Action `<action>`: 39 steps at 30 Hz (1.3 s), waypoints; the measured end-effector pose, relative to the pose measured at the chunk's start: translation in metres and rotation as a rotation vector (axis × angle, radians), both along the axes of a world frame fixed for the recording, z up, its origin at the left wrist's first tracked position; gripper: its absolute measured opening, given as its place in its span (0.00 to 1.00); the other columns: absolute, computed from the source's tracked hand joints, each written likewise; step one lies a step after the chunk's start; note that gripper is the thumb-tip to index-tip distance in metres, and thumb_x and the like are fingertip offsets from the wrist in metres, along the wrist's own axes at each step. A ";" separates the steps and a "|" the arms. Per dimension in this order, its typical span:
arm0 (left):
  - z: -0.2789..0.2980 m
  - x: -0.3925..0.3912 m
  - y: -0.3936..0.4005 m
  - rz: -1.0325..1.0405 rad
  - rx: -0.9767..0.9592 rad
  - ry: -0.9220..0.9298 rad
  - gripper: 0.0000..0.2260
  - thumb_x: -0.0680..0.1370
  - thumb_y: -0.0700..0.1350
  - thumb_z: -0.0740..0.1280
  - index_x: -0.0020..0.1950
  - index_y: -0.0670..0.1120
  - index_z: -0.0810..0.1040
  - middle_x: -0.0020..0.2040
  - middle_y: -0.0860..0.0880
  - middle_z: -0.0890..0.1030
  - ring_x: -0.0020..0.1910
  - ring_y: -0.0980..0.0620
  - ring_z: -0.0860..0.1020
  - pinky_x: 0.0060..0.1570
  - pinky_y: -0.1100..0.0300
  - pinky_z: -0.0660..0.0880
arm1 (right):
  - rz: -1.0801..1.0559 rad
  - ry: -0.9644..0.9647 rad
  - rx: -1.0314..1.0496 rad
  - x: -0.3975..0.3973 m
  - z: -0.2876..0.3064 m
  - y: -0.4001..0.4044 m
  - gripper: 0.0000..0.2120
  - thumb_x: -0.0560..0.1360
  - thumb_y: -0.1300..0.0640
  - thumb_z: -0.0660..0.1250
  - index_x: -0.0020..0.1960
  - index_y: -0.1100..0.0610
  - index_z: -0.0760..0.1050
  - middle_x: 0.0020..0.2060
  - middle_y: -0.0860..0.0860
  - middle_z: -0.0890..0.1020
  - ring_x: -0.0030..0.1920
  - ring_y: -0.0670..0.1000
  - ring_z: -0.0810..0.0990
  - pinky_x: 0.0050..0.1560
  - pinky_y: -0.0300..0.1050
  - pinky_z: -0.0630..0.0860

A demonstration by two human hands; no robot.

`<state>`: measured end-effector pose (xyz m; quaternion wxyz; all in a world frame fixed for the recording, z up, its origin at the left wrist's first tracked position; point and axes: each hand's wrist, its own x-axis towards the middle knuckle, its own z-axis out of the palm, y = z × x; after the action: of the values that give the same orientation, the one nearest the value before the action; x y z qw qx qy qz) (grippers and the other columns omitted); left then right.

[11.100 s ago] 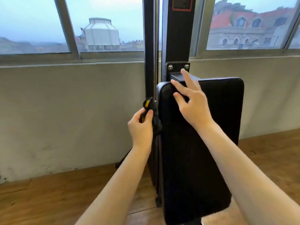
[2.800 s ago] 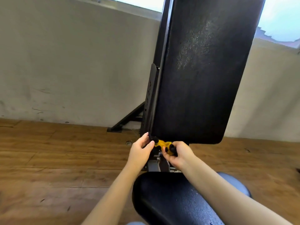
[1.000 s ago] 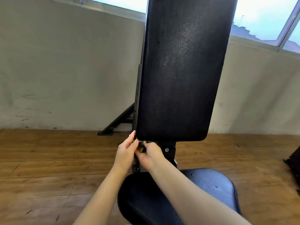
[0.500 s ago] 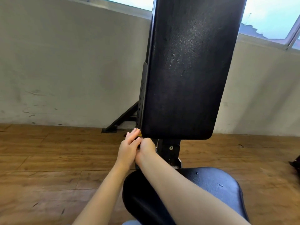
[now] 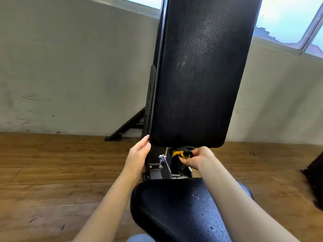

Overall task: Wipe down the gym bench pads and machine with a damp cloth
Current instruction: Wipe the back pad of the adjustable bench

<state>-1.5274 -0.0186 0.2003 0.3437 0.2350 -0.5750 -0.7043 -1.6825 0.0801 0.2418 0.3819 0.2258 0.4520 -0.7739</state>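
Note:
A tall black back pad (image 5: 197, 75) stands upright in front of me, above a black seat pad (image 5: 174, 212) speckled with water drops. My right hand (image 5: 201, 157) pinches a bunched black and yellow cloth (image 5: 182, 153) just under the back pad's bottom edge, against the black post behind the metal hinge bracket (image 5: 162, 167). My left hand (image 5: 138, 156) is open, its straight fingertips touching the back pad's lower left corner.
The black machine frame (image 5: 151, 100) and a slanted floor brace (image 5: 125, 126) run behind the pad toward a grey wall (image 5: 70, 67). Wooden floor (image 5: 52, 172) lies all around. A dark object (image 5: 314, 179) sits at the right edge. Windows (image 5: 286, 20) are above.
My hands have come apart: the right hand has moved right with the cloth to the middle under the back pad, while the left hand stays at the pad's lower left corner.

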 end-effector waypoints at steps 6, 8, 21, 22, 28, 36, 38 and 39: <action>-0.001 -0.001 0.005 0.017 -0.033 -0.019 0.22 0.81 0.36 0.58 0.75 0.46 0.63 0.72 0.49 0.68 0.69 0.56 0.67 0.70 0.56 0.63 | 0.102 0.192 0.010 -0.002 -0.009 0.010 0.21 0.77 0.66 0.63 0.69 0.64 0.65 0.67 0.62 0.69 0.66 0.61 0.69 0.52 0.55 0.72; 0.000 0.000 0.006 0.020 -0.031 -0.025 0.22 0.81 0.35 0.58 0.75 0.45 0.63 0.72 0.49 0.68 0.69 0.55 0.67 0.70 0.56 0.63 | -0.035 0.195 0.020 -0.011 -0.014 0.013 0.21 0.77 0.64 0.65 0.68 0.64 0.66 0.67 0.61 0.69 0.65 0.62 0.69 0.52 0.54 0.73; 0.001 0.007 0.003 -0.031 -0.108 -0.107 0.22 0.81 0.35 0.57 0.75 0.44 0.61 0.73 0.48 0.67 0.71 0.54 0.65 0.71 0.57 0.62 | -0.410 0.101 -0.144 -0.053 -0.029 0.019 0.17 0.78 0.59 0.62 0.66 0.58 0.68 0.65 0.55 0.71 0.64 0.58 0.71 0.58 0.52 0.75; 0.002 0.006 0.004 -0.019 -0.111 -0.105 0.22 0.81 0.35 0.57 0.75 0.43 0.61 0.73 0.48 0.67 0.71 0.54 0.65 0.70 0.58 0.63 | -0.385 0.092 -0.185 -0.043 -0.034 0.013 0.13 0.79 0.61 0.60 0.63 0.59 0.70 0.65 0.54 0.72 0.63 0.56 0.72 0.57 0.52 0.74; -0.001 0.003 0.008 -0.015 -0.111 -0.098 0.23 0.81 0.33 0.57 0.75 0.43 0.60 0.73 0.48 0.67 0.70 0.54 0.66 0.71 0.55 0.62 | -0.341 0.048 -0.219 -0.052 -0.029 0.022 0.16 0.80 0.63 0.58 0.67 0.59 0.68 0.63 0.55 0.73 0.64 0.57 0.72 0.58 0.53 0.71; -0.001 0.003 0.006 -0.031 -0.176 -0.120 0.23 0.80 0.33 0.57 0.76 0.43 0.60 0.73 0.49 0.67 0.71 0.56 0.65 0.62 0.70 0.62 | -0.358 0.429 -0.275 -0.115 0.010 0.058 0.06 0.79 0.59 0.61 0.44 0.55 0.72 0.36 0.49 0.77 0.33 0.46 0.77 0.30 0.39 0.78; -0.002 0.002 0.005 -0.025 -0.172 -0.112 0.23 0.80 0.32 0.57 0.75 0.42 0.60 0.73 0.49 0.67 0.71 0.56 0.65 0.64 0.68 0.63 | -0.175 0.582 -0.049 -0.109 0.015 0.048 0.02 0.77 0.55 0.64 0.47 0.52 0.75 0.40 0.49 0.81 0.40 0.49 0.81 0.35 0.42 0.77; -0.003 0.002 0.005 -0.021 -0.171 -0.109 0.23 0.80 0.32 0.57 0.75 0.42 0.60 0.73 0.48 0.67 0.70 0.56 0.66 0.65 0.66 0.63 | -0.116 0.623 0.058 -0.105 0.016 0.043 0.05 0.76 0.52 0.66 0.51 0.51 0.75 0.45 0.50 0.82 0.45 0.54 0.81 0.39 0.46 0.79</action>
<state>-1.5255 -0.0136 0.1976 0.3235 0.2367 -0.6533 -0.6423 -1.7873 0.1230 0.2575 0.1736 0.0144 0.5555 -0.8131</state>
